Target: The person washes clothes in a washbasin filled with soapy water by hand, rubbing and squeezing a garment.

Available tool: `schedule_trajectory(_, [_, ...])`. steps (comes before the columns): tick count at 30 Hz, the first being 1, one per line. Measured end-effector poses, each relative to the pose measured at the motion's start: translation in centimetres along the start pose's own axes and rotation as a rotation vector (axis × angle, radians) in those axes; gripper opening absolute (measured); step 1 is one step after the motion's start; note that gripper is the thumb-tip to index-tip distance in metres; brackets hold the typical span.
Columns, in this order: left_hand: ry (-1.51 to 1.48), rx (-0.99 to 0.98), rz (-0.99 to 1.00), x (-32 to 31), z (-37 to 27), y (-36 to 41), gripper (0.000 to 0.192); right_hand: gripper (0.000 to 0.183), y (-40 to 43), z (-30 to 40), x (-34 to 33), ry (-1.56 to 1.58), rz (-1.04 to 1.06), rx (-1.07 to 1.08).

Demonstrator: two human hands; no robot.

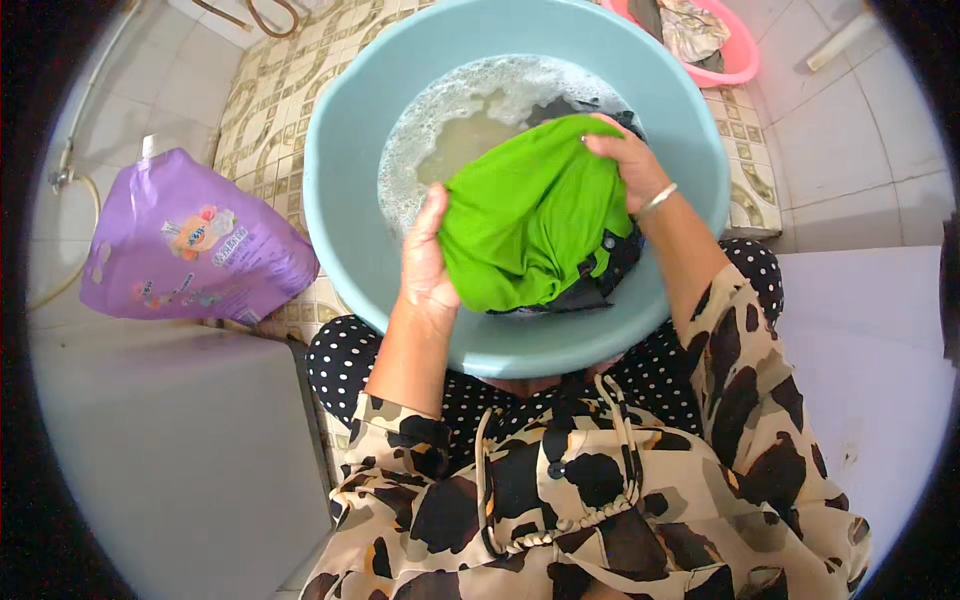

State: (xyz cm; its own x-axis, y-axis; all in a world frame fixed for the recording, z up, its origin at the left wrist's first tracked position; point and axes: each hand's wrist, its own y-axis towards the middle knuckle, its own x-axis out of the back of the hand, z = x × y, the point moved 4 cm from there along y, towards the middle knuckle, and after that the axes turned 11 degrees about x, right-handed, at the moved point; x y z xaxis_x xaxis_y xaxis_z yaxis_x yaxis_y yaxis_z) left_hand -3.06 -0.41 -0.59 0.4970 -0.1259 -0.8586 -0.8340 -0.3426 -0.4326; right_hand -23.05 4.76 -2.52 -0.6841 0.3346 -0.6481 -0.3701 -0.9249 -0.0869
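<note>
A bright green cloth (536, 206) is stretched between my hands over a round light-blue plastic basin (349, 225). My left hand (431, 255) grips its left edge, the thumb up and the fingers hidden behind the fabric. At the upper right edge, my right hand (626, 161) pinches it between thumb and fingers; a pale bangle circles that wrist. Sudsy, murky water (465, 142) lies in the basin. Dark wet fabric (592, 289) with a round button or snap shows under the lower right of the green cloth. More dark cloth pokes through the foam behind it.
At the left stands a purple detergent pouch (199, 240) with a white cap. A pink basin (742, 56) holding clothes sits at the upper right on the patterned tile floor (274, 97). White tiled walls flank the basin, with a hose (97, 202) along the left one.
</note>
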Motion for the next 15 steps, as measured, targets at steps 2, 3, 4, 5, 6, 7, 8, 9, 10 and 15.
schedule_trajectory(2, [-0.013,0.057,-0.101,0.6,1.5,1.1,0.046,0.038,0.3,-1.3,-2.5,-0.025,0.048,-0.028])
schedule_trajectory(3, [-0.017,0.067,-0.099,1.2,1.7,1.8,0.046,0.032,0.3,-2.4,-3.8,-0.053,0.093,-0.056])
schedule_trajectory(4, [0.026,0.02,-0.177,1.7,1.7,2.4,0.042,0.029,-0.2,-2.5,-6.5,-0.465,0.23,0.254])
schedule_trajectory(5, [0.067,-0.024,-0.257,2.6,1.9,2.9,0.037,0.027,-1.9,-3.2,-9.4,-0.879,0.364,0.558])
schedule_trajectory(6, [-0.019,-0.198,-0.261,3.7,1.8,2.1,0.03,0.021,-4.7,-3.8,-13.4,-1.116,0.529,0.643])
schedule_trajectory(7, [-0.025,-0.2,-0.263,4.8,1.7,1.7,0.03,0.017,-6.8,-4.5,-15.7,-1.367,0.688,0.719])
schedule_trajectory(8, [0.124,-0.187,-0.293,5.8,1.1,1.5,0.029,0.017,-6.4,-5.2,-15.2,-1.375,0.681,0.713])
schedule_trajectory(9, [0.271,-0.183,-0.332,6.6,0.6,0.9,0.027,0.014,-5.5,-6.4,-14.3,-1.336,0.595,0.741])
schedule_trajectory(10, [0.263,-0.173,-0.333,6.0,1.0,1.2,0.027,0.016,-4.5,-6.8,-13.5,-1.306,0.505,0.759])
schedule_trajectory(15, [-0.106,0.011,-0.407,1.6,3.0,2.7,0.031,0.021,0.2,-5.4,-9.1,-1.552,0.174,0.575])
